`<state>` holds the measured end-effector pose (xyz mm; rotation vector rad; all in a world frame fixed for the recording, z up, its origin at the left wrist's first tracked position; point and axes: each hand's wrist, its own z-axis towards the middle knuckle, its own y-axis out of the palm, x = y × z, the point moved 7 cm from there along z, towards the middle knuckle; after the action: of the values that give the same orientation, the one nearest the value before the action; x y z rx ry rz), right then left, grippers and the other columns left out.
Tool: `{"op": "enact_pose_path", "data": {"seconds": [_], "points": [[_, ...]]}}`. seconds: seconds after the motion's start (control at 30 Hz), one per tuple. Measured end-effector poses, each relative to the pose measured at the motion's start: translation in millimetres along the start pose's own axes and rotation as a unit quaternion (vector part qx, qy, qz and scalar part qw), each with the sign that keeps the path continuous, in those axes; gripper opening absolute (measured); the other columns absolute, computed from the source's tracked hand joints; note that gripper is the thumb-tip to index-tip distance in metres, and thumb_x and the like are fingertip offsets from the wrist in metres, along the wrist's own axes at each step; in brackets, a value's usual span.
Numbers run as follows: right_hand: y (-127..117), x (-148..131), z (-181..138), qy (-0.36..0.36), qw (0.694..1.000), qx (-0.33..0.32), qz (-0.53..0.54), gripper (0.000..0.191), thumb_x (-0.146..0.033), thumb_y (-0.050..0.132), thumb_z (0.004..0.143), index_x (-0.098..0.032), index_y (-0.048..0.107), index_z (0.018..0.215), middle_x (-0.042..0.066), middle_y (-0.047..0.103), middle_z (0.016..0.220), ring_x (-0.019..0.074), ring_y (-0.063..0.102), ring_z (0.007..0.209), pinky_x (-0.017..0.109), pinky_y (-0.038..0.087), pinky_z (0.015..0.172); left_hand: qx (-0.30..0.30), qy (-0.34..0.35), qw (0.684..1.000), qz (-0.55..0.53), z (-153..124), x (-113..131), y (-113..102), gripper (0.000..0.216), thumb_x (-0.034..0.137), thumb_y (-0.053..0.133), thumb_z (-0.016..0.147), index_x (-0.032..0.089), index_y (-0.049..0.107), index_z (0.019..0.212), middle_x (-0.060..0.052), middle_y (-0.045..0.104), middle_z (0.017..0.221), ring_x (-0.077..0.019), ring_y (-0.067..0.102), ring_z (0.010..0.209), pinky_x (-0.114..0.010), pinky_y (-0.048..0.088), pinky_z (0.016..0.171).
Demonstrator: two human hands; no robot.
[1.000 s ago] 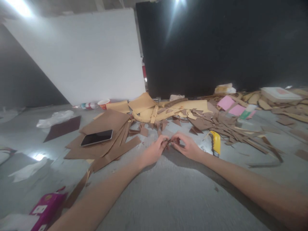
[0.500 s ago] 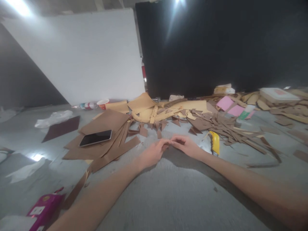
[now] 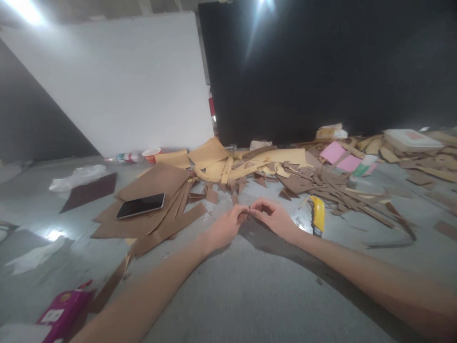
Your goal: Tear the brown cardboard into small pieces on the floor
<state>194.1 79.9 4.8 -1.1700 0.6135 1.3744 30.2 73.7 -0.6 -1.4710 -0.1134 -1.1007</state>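
My left hand (image 3: 231, 226) and my right hand (image 3: 273, 218) meet fingertip to fingertip over the grey table (image 3: 228, 295). Both are closed in a pinch. A tiny dark bit shows between the fingertips, too small to name. Just beyond the hands lie small brown scraps (image 3: 212, 194) of a leather-like sheet. A yellow-handled cutter (image 3: 317, 215) rests to the right of my right hand. To the left of my left hand, a brown strip (image 3: 171, 229) lies beside stacked brown sheets (image 3: 157, 178).
A phone (image 3: 140, 206) lies on the brown sheets. Cut strips (image 3: 342, 190) are heaped at right, near a green-and-white bottle (image 3: 364, 166) and pink paper (image 3: 341, 156). A magenta box (image 3: 66, 309) sits at lower left. White (image 3: 143, 81) and black (image 3: 321, 71) panels stand behind.
The view has shifted slightly. My fingertips have moved a little apart, and a small dark bit now shows between them.
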Motion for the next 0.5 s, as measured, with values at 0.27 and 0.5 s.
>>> {"op": "enact_pose_path", "data": {"seconds": [0.27,0.5], "points": [[-2,-21,-5,-0.082,0.995,0.018,-0.062,0.022,-0.040,0.063,0.102,-0.023,0.075,0.097,0.006,0.072,0.088,0.0206,0.067,0.082,0.035,0.054,0.076,-0.009,0.006,0.999,-0.033,1,3,0,0.023,0.034,0.033,0.112,0.023,0.049,0.125,-0.005,0.069,0.108,-0.0195,0.069,0.100,-0.033,0.053,0.092],[8,-24,-10,-0.141,0.984,-0.022,-0.110,0.022,-0.040,0.058,0.105,-0.023,0.072,0.098,0.007,0.069,0.088,0.0183,0.062,0.073,0.032,0.052,0.067,-0.007,-0.006,1.000,0.004,0,-1,1,0.023,0.032,0.037,0.110,0.023,0.050,0.127,-0.006,0.070,0.108,-0.0210,0.070,0.095,-0.033,0.053,0.086]]}}
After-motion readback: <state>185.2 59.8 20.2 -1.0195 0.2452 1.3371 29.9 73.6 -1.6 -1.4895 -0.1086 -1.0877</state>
